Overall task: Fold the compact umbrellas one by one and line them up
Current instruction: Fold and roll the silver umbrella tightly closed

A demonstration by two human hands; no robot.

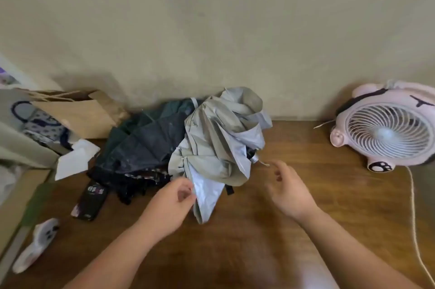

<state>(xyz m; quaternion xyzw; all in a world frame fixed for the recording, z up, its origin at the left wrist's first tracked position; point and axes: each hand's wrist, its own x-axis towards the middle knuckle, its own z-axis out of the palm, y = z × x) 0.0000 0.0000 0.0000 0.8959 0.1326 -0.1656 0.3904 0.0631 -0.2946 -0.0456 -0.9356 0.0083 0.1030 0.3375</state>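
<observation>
A crumpled silver-grey compact umbrella (219,138) lies loose on the wooden table (317,185) against the wall. A dark green-black umbrella (143,145) lies beside it on the left, partly under it. My left hand (171,204) pinches the near edge of the grey fabric with curled fingers. My right hand (288,191) hovers just right of the grey umbrella, fingers loosely curled and holding nothing, close to a thin metal rib tip (263,162).
A pink and white desk fan (386,131) stands at the right, its cord (415,230) trailing to the front. A phone (90,200), white paper (75,159), a brown paper bag (82,114) and a small white figure (35,244) crowd the left.
</observation>
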